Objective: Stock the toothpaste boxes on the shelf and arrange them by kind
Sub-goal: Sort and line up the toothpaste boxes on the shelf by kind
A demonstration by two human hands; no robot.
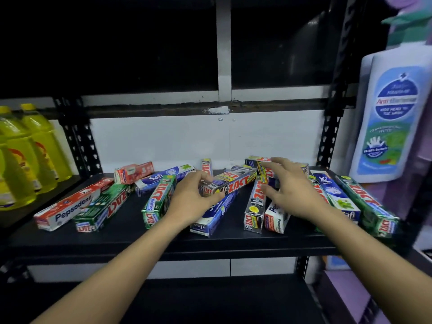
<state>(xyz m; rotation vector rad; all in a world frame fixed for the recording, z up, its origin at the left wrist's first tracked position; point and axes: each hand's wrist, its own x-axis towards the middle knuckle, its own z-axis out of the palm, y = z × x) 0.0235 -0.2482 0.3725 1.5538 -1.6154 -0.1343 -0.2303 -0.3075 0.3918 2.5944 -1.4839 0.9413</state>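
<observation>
Toothpaste boxes (107, 208) lie scattered across the black shelf (131, 239), mixed by kind. Your left hand (190, 198) grips one silver ZACT box (228, 184) near the shelf's middle. Your right hand (292, 188) hovers spread, fingers loose, above boxes toward the right edge.

Both bare forearms reaching up and forward from the lower edge of view, angled inward toward each other. Left hand (190, 198) palm down, wrist straight, fingers curled and thumb tucked under, pinching the end of a grey toothpaste box (230, 182). Right hand (289, 187) also palm down, held a little higher and farther forward, fingers spread wide and loose, thumb splayed toward the left hand, gripping nothing. Whether fingertips touch anything below, impossible to say. Hands near each other, not touching.
</observation>
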